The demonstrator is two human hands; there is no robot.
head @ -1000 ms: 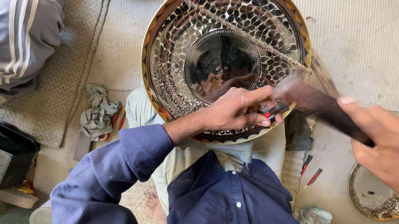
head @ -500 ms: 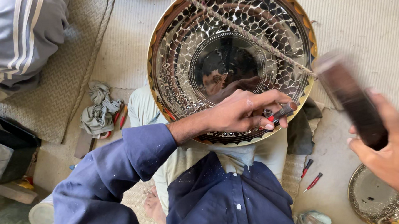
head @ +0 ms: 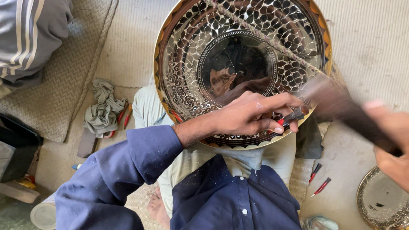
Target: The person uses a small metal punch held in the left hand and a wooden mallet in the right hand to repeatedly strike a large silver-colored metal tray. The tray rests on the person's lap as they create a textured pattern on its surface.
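Gripping a small chisel (head: 292, 116) in the left hand (head: 246, 115), its tip set on the rim of an engraved round metal tray (head: 201, 59).
Right hand (head: 405, 153) closed around a blurred dark mallet (head: 349, 114) close beside the chisel; tray propped on the lap, cord (head: 256, 30) across it, grey rag (head: 100, 108) on the mat.

Single head-worn view, straight down and close over the lap and floor mat (head: 377, 36).

Pretty bright, soft daylight all over with only faint shadows, the big engraved metal tray (head: 243, 66) throws mirror-like glare and dark reflections in its centre, most of it's sharp but the right hand (head: 405, 156) and its dark mallet (head: 349, 114) are smeared with motion blur.
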